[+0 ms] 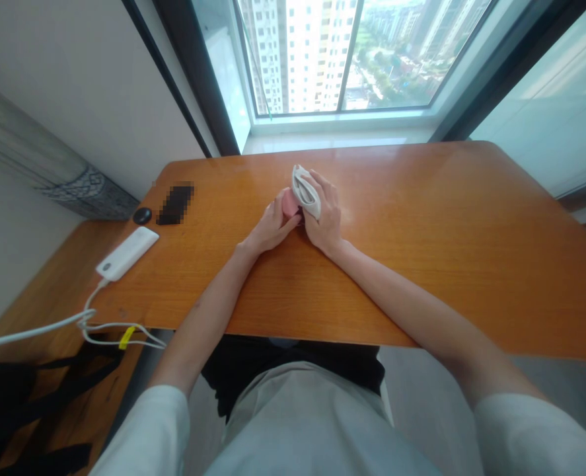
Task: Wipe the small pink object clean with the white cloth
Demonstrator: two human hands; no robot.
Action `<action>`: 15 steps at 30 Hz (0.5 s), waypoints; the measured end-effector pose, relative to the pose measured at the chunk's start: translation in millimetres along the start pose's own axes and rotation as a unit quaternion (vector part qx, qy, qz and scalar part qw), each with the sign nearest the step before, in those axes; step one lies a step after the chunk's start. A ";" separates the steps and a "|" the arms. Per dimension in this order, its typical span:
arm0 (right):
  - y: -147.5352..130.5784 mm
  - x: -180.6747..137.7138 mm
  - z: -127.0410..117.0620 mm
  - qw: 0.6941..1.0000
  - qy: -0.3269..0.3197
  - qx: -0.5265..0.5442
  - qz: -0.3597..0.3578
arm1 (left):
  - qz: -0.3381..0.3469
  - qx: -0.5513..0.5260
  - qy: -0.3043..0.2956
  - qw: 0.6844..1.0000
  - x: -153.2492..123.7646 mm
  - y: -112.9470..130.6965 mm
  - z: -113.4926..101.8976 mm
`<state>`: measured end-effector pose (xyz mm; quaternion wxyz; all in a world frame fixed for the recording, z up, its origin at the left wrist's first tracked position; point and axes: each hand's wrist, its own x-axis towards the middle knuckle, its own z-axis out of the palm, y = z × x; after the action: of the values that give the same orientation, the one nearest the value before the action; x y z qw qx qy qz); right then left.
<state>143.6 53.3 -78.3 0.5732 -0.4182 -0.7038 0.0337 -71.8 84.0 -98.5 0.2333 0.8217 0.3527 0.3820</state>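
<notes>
Over the middle of the wooden table, my two hands come together. My left hand is closed around a small, rounded pink object whose kind I cannot make out. A folded whitish cloth is gripped in my right hand, with the fingers wrapped over its far side. The cloth stands close against the pink object; whether they touch is unclear. Something small and dark shows between the hands, too hidden to name.
At the table's left lie a white power bank with a cable plugged in, a round black object and a blurred-out dark item. A window rises behind the table. Black straps lie at lower left.
</notes>
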 end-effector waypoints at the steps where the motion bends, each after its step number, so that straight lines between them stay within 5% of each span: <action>1: -0.8 0.1 -1.4 1.000 -0.003 -0.012 -0.003 | -0.001 0.005 0.000 1.000 0.3 1.4 0.0; 10: -9.4 1.9 -1.5 0.998 -0.053 0.035 -0.018 | 0.004 -0.051 0.062 0.997 1.1 8.7 -7.5; 15: 8.7 8.0 8.2 0.992 -0.032 0.103 0.059 | -0.013 -0.024 0.073 0.997 1.0 14.3 -7.6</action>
<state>141.5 67.5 -79.5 0.5876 -0.3965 -0.6885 0.1535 -71.7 76.4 -84.2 0.2312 0.7810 0.3701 0.4467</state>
